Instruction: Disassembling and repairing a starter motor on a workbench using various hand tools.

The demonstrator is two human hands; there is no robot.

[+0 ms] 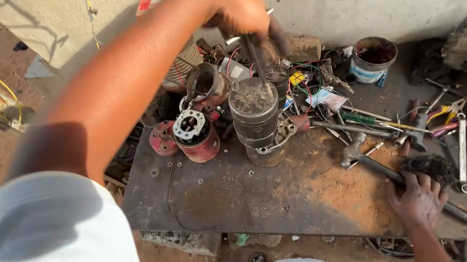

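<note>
The left hand (237, 5) is closed around the top of a thin dark rod-like tool (255, 57), which stands nearly upright with its lower end on the top of a grey cylindrical motor housing (254, 111). That housing is a grimy, ribbed metal drum with a dusty flat top, standing upright near the back edge of a rusty metal work plate (226, 196), just beside a red motor part with a white ring (196, 134). The left arm reaches in from the lower left, raised high and bent down at the wrist over the housing. The right hand (417, 201), dark with grease, lies low at the plate's front edge, its fingers wrapped over the handle of a hammer (380, 166) whose head points toward the housing. Wrenches, pliers and coloured wires lie scattered behind it, and a small paint tin (373, 59) stands by the wall.
</note>
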